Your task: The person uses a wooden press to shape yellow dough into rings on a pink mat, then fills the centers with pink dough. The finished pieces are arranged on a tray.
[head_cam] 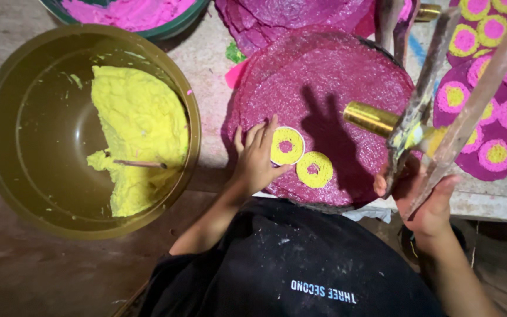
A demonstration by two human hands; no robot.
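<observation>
Left of the round magenta sheet (324,88) sits a big olive bowl (7,176) of soft yellow paste (142,117), a stick (139,164) lying in it. My left hand (256,158) rests on the sheet's near left part, fingers spread flat, fingertips touching a white ring stencil (287,145) filled with yellow paste. Just right of it lies a finished yellow ring (314,169). The stencil looks light and thin, its paste wet and smearable; I would lift it by its outer rim. Over the sheet's right edge, my right hand (426,205) has its grip closed around a gold cylinder tool (374,119) on wooden sticks (470,111).
</observation>
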